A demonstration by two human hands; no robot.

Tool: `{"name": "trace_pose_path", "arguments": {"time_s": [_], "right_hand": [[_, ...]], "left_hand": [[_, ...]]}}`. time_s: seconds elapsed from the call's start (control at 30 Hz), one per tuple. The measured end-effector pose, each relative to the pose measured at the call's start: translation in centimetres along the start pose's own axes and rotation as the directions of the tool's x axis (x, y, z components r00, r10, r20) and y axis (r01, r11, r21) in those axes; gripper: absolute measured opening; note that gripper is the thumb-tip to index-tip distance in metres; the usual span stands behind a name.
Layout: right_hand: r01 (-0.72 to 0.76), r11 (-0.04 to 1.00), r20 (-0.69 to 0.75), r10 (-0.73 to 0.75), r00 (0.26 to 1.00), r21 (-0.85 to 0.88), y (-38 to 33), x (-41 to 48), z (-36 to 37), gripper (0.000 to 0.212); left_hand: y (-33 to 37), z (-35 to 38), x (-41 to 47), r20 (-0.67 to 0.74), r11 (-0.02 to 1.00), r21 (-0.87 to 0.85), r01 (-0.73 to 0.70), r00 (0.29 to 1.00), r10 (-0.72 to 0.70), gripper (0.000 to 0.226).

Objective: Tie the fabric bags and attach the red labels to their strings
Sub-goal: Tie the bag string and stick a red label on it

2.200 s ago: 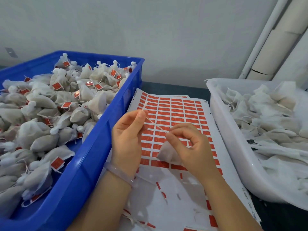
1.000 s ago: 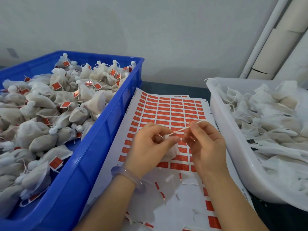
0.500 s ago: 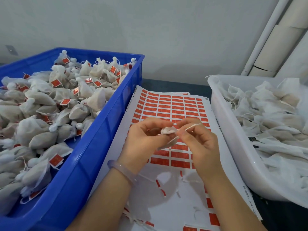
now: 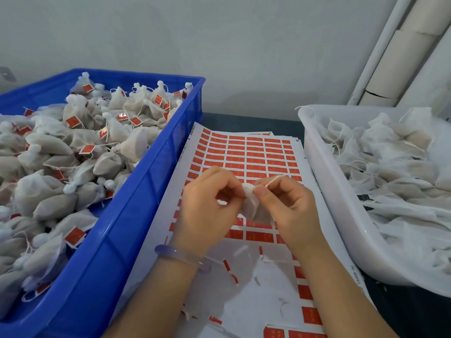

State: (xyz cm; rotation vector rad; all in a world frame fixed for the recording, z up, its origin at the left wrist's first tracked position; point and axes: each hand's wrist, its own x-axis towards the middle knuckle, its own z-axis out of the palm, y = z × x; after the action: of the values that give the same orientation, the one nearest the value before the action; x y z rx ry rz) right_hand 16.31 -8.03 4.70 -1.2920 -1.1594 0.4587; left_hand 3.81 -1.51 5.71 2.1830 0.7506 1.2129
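Note:
A small white fabric bag (image 4: 256,208) hangs between my two hands above a sheet of red labels (image 4: 246,154). My left hand (image 4: 207,206) pinches the bag's gathered neck from the left. My right hand (image 4: 290,206) pinches the neck from the right, and the bag's white string (image 4: 274,179) runs over its forefinger. The body of the bag droops below my fingers. The lower part of the sheet is white backing where labels are gone.
A blue crate (image 4: 136,215) on the left holds several tied bags with red labels. A white tub (image 4: 341,215) on the right holds several loose bags with strings. A wall rises behind, and pale pipes (image 4: 395,57) stand at the back right.
My hands came together from pulling the string out sideways. Both now pinch the bag's neck close up, and the bag has lifted off the sheet.

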Motion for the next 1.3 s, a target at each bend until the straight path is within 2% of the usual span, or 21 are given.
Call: {"name": "trace_pose_path", "arguments": {"time_s": [0.2,0.27,0.33,0.37,0.4,0.43,0.47,0.5,0.57,0.63,0.73,0.83,0.93,1.0,1.07,1.1,1.13,1.3], "right_hand": [[0.003,1.000,-0.046,-0.003,0.999,0.008,0.2,-0.3,0.6,0.013],[0.031,0.999,-0.056,-0.030,0.998,0.010,0.0,-0.3,0.7,0.013],[0.058,0.998,-0.064,-0.057,0.996,0.003,-0.1,-0.3,0.7,0.013],[0.062,0.998,-0.060,-0.062,0.996,0.000,-0.2,-0.3,0.6,0.009],[0.058,0.998,-0.050,-0.058,0.997,-0.007,-0.3,-0.3,0.7,0.004],[0.060,0.998,-0.041,-0.061,0.997,-0.024,-0.3,-0.4,0.7,0.005],[0.066,0.997,-0.029,-0.068,0.997,-0.037,-0.3,-0.4,0.8,0.005],[0.081,0.995,-0.014,-0.082,0.997,-0.050,-0.3,-0.4,0.9,0.002],[0.119,0.990,0.025,-0.118,0.993,-0.077,-0.4,-0.5,1.2,0.010],[0.138,0.988,0.058,-0.133,0.989,-0.076,-0.4,-0.6,1.4,0.015],[0.110,0.994,0.035,-0.110,0.993,0.004,-0.4,-0.6,1.2,0.009],[0.082,0.992,-0.024,-0.080,0.997,0.098,-0.4,-0.4,0.8,0.007],[0.052,0.993,-0.051,-0.047,0.998,0.106,-0.5,-0.3,0.6,0.003],[0.039,0.993,-0.049,-0.034,0.998,0.107,-0.5,-0.3,0.6,0.006],[0.010,0.992,-0.059,-0.002,0.998,0.123,-0.7,-0.3,0.6,0.012],[-0.012,0.991,-0.065,0.021,0.998,0.136,-0.7,-0.3,0.6,0.013],[-0.033,0.989,-0.060,0.042,0.997,0.146,-0.7,-0.3,0.6,0.015],[-0.073,0.990,-0.009,0.075,0.997,0.124,-0.8,-0.3,0.8,0.019]], "left_hand": [[-0.6,0.0,0.3,0.058,0.984,0.173,-0.028,0.998,0.018,0.016],[-0.6,0.2,0.2,0.091,0.972,0.233,0.022,0.995,-0.044,0.021],[-0.4,0.6,-0.2,0.117,0.967,0.214,0.138,0.979,-0.166,0.022],[-0.4,0.8,-0.2,0.132,0.966,0.123,0.228,0.961,-0.243,0.019],[-0.2,0.8,-0.2,0.171,0.929,-0.046,0.366,0.920,-0.354,0.015],[0.1,0.7,0.0,0.232,0.830,-0.238,0.504,0.859,-0.456,0.012],[0.4,0.5,0.2,0.302,0.701,-0.372,0.609,0.793,-0.529,0.018],[0.4,0.5,0.4,0.347,0.620,-0.444,0.648,0.762,-0.547,0.030],[0.1,0.4,0.4,0.352,0.561,-0.500,0.660,0.746,-0.565,0.040],[0.0,0.3,0.4,0.348,0.501,-0.562,0.659,0.737,-0.579,0.030],[-0.1,0.1,0.5,0.379,0.437,-0.634,0.638,0.749,-0.544,0.010],[-0.1,0.2,0.4,0.359,0.520,-0.631,0.576,0.811,-0.463,0.033],[0.1,0.1,0.3,0.343,0.616,-0.588,0.524,0.852,-0.397,0.041],[0.2,0.1,0.2,0.348,0.667,-0.556,0.496,0.868,-0.355,0.032],[0.5,0.1,0.1,0.375,0.694,-0.546,0.469,0.878,-0.298,0.008],[0.6,0.1,0.0,0.361,0.720,-0.535,0.442,0.890,-0.278,0.014],[0.6,0.1,-0.1,0.346,0.732,-0.531,0.427,0.898,-0.273,0.020],[0.5,0.2,-0.1,0.298,0.670,-0.617,0.413,0.911,-0.287,0.019]]}}
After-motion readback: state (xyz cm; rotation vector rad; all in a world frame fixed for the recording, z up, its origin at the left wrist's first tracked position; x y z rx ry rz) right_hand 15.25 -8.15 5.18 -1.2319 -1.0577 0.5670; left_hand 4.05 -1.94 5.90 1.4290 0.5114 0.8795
